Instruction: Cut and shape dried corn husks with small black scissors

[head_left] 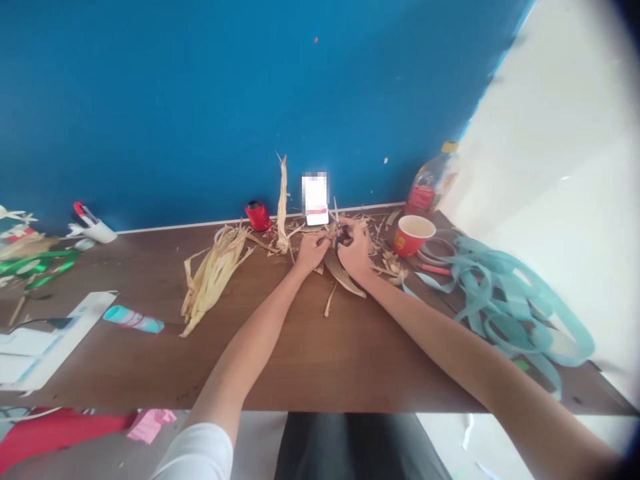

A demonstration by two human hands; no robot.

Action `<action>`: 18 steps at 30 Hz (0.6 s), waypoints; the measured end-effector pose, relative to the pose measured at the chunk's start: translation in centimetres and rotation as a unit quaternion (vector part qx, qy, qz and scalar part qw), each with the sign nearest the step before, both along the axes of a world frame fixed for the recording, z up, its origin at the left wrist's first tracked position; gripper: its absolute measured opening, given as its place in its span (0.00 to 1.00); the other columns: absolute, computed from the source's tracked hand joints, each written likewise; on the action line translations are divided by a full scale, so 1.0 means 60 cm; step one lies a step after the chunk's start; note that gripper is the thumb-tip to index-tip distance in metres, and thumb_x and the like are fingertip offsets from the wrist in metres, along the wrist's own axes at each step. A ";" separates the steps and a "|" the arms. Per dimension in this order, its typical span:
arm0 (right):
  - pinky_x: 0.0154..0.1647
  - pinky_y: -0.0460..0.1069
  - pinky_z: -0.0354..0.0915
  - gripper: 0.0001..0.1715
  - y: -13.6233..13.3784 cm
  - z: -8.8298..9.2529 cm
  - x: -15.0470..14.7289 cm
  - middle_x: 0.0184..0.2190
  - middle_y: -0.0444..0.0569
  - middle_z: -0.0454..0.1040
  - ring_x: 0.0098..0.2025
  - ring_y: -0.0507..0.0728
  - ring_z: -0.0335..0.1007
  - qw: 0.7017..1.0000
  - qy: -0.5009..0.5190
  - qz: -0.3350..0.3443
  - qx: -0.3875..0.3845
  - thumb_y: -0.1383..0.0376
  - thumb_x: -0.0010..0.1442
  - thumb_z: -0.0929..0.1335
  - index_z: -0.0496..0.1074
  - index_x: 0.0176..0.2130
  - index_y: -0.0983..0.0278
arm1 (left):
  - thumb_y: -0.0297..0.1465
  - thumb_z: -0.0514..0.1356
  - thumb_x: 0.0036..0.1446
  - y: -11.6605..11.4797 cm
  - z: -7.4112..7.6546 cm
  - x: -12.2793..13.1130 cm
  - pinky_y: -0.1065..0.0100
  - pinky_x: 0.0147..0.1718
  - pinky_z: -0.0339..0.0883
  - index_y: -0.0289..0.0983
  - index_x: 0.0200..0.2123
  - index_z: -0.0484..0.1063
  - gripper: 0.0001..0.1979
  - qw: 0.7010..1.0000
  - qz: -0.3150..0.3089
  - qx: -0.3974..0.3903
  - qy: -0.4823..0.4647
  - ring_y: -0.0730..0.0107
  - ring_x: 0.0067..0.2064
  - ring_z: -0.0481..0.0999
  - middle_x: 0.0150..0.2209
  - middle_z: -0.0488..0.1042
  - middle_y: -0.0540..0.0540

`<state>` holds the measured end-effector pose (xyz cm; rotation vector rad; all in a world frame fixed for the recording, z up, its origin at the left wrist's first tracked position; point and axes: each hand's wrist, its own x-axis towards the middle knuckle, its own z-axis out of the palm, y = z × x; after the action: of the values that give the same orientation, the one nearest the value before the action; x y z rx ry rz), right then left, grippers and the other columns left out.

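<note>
My right hand (355, 248) is closed around a pair of scissors (337, 235) with dark handles; the thin blades point up and away from me. Close beside it, my left hand (314, 249) has its fingertips pinched together near the scissors. What they pinch is too small to make out, perhaps a bit of husk. A long dried corn husk strip (344, 275) lies below and between the hands. Husk scraps (395, 267) are scattered around them. Behind the hands a lit phone (316, 200) leans upright at the wall.
Left of my hands lie a bundle of dried husks (216, 277), an upright husk piece (283, 207) and a red container (258, 215). A blue tube (134, 319) lies farther left. On the right are a paper cup (413, 235), a bottle (433, 180) and tangled teal ribbon (520, 300).
</note>
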<state>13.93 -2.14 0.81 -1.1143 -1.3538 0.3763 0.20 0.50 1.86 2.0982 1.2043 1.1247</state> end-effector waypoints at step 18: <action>0.49 0.54 0.67 0.27 0.001 0.001 0.003 0.43 0.51 0.76 0.44 0.59 0.73 0.998 0.008 -0.059 0.006 0.70 0.47 0.65 0.69 0.49 0.61 | 0.34 0.47 0.66 0.006 -0.002 0.007 0.62 0.51 0.66 0.37 0.53 0.73 0.19 0.998 -0.054 -0.044 -0.008 0.63 0.45 0.77 0.41 0.79 0.44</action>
<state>14.09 -2.10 0.87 -1.1735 -1.2687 0.2903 0.61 0.87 1.72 2.0569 1.0982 1.0199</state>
